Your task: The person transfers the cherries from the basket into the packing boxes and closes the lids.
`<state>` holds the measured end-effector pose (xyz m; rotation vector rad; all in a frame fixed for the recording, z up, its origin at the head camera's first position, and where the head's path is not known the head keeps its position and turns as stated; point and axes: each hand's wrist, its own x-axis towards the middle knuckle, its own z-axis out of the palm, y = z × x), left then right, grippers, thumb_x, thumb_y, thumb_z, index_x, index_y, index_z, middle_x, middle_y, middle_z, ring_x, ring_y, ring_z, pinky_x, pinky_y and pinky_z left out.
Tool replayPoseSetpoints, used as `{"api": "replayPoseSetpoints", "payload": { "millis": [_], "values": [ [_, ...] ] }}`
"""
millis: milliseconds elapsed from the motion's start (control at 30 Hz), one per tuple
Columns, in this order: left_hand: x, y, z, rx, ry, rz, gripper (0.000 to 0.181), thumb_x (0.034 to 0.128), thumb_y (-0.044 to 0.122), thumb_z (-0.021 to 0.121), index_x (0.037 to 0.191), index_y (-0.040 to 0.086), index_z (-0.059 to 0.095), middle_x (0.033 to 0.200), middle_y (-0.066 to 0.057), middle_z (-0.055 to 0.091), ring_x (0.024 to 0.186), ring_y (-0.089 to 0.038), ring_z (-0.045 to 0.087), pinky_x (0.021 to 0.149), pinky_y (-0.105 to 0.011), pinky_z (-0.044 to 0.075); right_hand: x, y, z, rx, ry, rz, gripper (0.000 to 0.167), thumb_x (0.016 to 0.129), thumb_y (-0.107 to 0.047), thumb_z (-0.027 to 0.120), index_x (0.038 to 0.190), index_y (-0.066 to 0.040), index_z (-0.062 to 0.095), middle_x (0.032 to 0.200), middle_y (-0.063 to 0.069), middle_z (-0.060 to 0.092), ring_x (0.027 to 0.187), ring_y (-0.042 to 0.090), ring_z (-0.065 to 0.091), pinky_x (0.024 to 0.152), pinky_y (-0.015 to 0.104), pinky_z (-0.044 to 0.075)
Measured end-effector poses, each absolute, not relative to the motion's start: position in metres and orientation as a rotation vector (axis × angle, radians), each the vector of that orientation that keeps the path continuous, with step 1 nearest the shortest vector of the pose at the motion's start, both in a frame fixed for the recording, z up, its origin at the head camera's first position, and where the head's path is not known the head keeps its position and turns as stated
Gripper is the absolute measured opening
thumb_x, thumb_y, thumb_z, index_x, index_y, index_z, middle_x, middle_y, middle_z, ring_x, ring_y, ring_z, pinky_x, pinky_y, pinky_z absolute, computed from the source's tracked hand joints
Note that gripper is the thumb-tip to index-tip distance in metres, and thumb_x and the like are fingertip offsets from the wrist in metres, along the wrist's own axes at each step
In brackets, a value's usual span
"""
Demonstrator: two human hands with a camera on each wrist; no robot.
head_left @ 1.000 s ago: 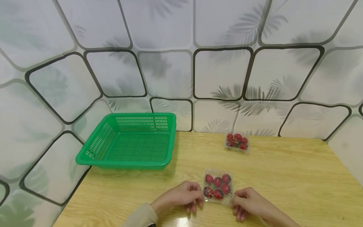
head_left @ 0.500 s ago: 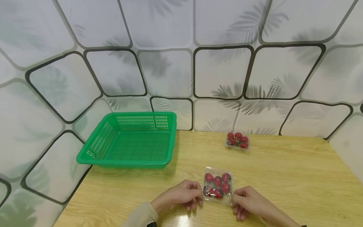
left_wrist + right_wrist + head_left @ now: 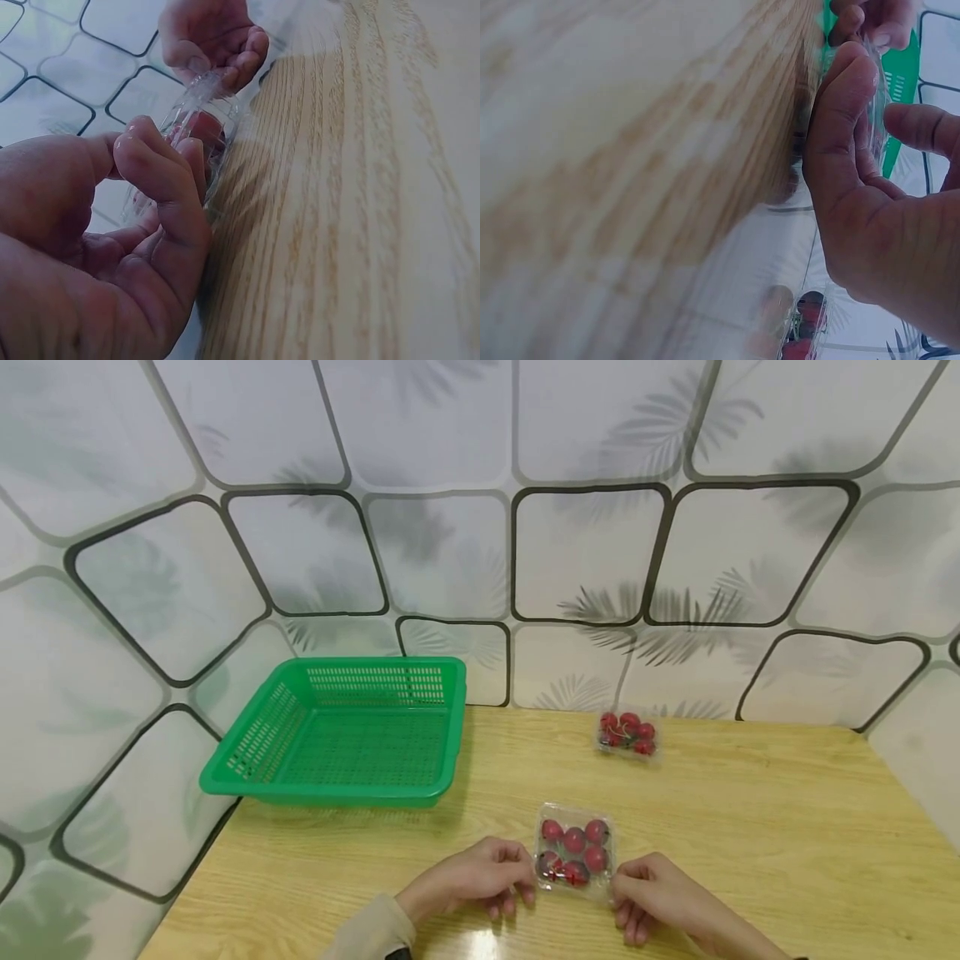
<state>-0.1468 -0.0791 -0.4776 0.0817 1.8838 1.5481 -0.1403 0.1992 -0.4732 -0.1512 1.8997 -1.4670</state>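
A clear plastic box of cherries (image 3: 573,852) lies at the front of the wooden table, its lid down over several dark red fruits. At its left edge, my left hand (image 3: 491,877) pinches the plastic with curled fingers. My right hand (image 3: 656,897) grips the near right corner between thumb and forefinger. In the left wrist view, the right hand (image 3: 214,41) shows beyond the box (image 3: 202,127), thumb on its edge. The right wrist view shows the right hand's curled fingers (image 3: 844,112) beside the plastic; the exact contact is partly hidden.
A green plastic basket (image 3: 333,792) with slotted sides stands at the back left against the patterned wall (image 3: 442,556). Another clear box of cherries (image 3: 628,735) sits at the back of the wooden table (image 3: 780,827), near the wall.
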Motion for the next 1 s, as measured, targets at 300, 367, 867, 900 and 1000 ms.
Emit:
{"api": "replayPoseSetpoints", "payload": {
  "millis": [300, 367, 867, 900, 1000],
  "values": [
    [-0.1462, -0.0771, -0.4772, 0.08, 1.88, 1.561, 0.009, 0.0907, 0.01, 0.063, 0.083, 0.012, 0.059, 0.072, 0.0, 0.065, 0.049, -0.005, 0.049, 0.041, -0.014, 0.04, -0.1418, 0.2004, -0.473, -0.153, 1.894, -1.464, 0.02, 0.093, -0.014, 0.052, 0.083, -0.005, 0.066, 0.067, -0.004, 0.065, 0.056, 0.005, 0.062, 0.053, 0.017, 0.052],
    [-0.1462, -0.0769, -0.477, 0.083, 1.887, 1.562, 0.009, 0.0906, 0.01, 0.062, 0.083, 0.013, 0.058, 0.072, 0.0, 0.065, 0.049, -0.005, 0.048, 0.041, -0.014, 0.039, -0.1422, 0.2007, -0.4731, -0.156, 1.89, -1.466, 0.021, 0.094, -0.014, 0.051, 0.083, -0.005, 0.066, 0.067, -0.004, 0.065, 0.056, 0.005, 0.062, 0.053, 0.017, 0.052],
    [-0.1458, -0.0767, -0.4738, 0.076, 1.907, 1.54, 0.01, 0.0896, 0.009, 0.062, 0.08, 0.012, 0.06, 0.071, 0.0, 0.065, 0.048, -0.005, 0.048, 0.041, -0.014, 0.039, -0.142, 0.2004, -0.474, -0.169, 1.922, -1.448, 0.02, 0.093, -0.014, 0.052, 0.08, -0.007, 0.065, 0.066, -0.004, 0.063, 0.055, 0.006, 0.06, 0.051, 0.017, 0.051],
    [-0.1457, -0.0768, -0.4739, 0.077, 1.905, 1.541, 0.009, 0.0894, 0.009, 0.062, 0.081, 0.012, 0.061, 0.071, 0.0, 0.065, 0.048, -0.005, 0.048, 0.041, -0.014, 0.039, -0.142, 0.2003, -0.4742, -0.177, 1.925, -1.448, 0.02, 0.093, -0.014, 0.052, 0.08, -0.007, 0.065, 0.066, -0.004, 0.063, 0.055, 0.006, 0.06, 0.051, 0.017, 0.051],
    [-0.1456, -0.0776, -0.4736, 0.084, 1.894, 1.543, 0.01, 0.0894, 0.01, 0.062, 0.08, 0.012, 0.061, 0.071, 0.0, 0.065, 0.048, -0.005, 0.048, 0.041, -0.014, 0.039, -0.1414, 0.2003, -0.4748, -0.183, 1.923, -1.451, 0.019, 0.093, -0.013, 0.052, 0.08, -0.007, 0.065, 0.065, -0.004, 0.063, 0.055, 0.006, 0.06, 0.051, 0.016, 0.05]
  ]
}}
